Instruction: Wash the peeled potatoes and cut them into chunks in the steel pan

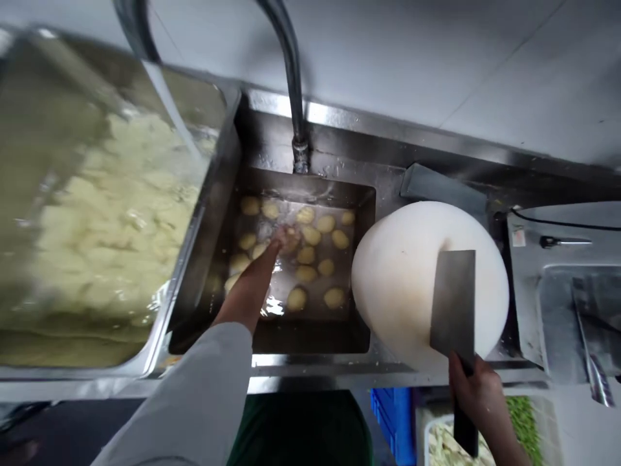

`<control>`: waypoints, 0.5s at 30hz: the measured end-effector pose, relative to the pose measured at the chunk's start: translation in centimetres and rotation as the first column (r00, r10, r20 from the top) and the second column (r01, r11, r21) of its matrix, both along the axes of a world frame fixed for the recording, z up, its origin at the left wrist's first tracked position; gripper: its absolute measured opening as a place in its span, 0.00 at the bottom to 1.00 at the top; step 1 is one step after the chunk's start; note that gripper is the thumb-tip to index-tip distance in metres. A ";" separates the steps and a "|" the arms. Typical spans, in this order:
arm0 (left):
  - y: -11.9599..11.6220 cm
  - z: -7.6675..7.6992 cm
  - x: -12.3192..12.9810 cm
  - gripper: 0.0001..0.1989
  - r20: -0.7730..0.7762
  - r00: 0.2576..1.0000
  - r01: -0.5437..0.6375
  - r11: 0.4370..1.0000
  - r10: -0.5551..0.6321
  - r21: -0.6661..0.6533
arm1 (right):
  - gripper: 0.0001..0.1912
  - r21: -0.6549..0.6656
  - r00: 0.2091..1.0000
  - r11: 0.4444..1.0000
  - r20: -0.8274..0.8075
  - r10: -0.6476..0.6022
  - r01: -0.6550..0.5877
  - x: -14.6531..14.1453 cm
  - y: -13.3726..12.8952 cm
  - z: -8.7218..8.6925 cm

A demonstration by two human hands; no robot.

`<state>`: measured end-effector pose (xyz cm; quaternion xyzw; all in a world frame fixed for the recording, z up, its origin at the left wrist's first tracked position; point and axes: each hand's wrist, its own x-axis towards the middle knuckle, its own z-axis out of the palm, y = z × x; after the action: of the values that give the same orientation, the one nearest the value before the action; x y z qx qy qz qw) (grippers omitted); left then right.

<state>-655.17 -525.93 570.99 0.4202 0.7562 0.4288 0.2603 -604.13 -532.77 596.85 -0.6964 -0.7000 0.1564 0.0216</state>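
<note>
My left hand [287,238] reaches down into the water of a sink [310,336], among several peeled potatoes [297,298]. Its fingers are blurred by motion and partly under water, so I cannot tell whether a potato is in them. With my right hand [478,391] I grip a cleaver [454,304] by its dark handle. The wide blade lies over the thick round white cutting board [398,278], pointing away from me. On the board there is no food, just a brownish stain.
Left of the sink, a big metal tub [162,330] holds pale yellow pieces [121,207] in water, with a stream running in from a hose [136,29]. A curved faucet [291,71] rises behind the sink. Below stand a blue crate [391,421] and a tub of scraps [444,440].
</note>
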 end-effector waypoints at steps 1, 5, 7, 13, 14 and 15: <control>-1.6 1.2 1.3 0.27 0.015 1.000 -0.001 1.000 0.002 -0.030 | 0.18 -0.009 1.000 1.000 -0.014 0.011 -0.012 -0.1 0.1 -0.3; -6.5 7.9 6.0 0.31 0.297 0.954 -0.010 0.997 0.033 -0.080 | 0.18 -0.095 0.996 0.993 -0.063 0.058 -0.064 -1.2 -0.1 -1.0; -7.6 11.9 8.5 0.30 0.411 0.912 0.007 0.999 0.008 -0.034 | 0.17 -0.124 0.997 0.990 -0.046 0.068 -0.073 -2.3 -0.2 -0.7; -5.0 20.5 18.8 0.33 -0.035 0.910 0.399 0.849 -0.414 0.347 | 0.14 -0.267 1.000 0.964 0.000 0.003 -0.003 -4.0 0.1 2.1; -4.2 20.9 20.6 0.31 -0.180 0.858 0.513 0.783 -0.481 0.351 | 0.14 -0.273 1.000 0.962 0.007 0.007 -0.005 -3.6 0.1 2.7; -3.6 21.0 22.3 0.28 -0.303 0.784 0.620 0.712 -0.542 0.330 | 0.15 -0.279 1.000 0.960 0.011 0.015 -0.011 -3.2 -0.1 3.2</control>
<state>-632.88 -529.50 592.02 0.7199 0.4973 0.4331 0.2163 -607.31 -532.84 600.01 -0.6890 -0.6757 0.2490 -0.0820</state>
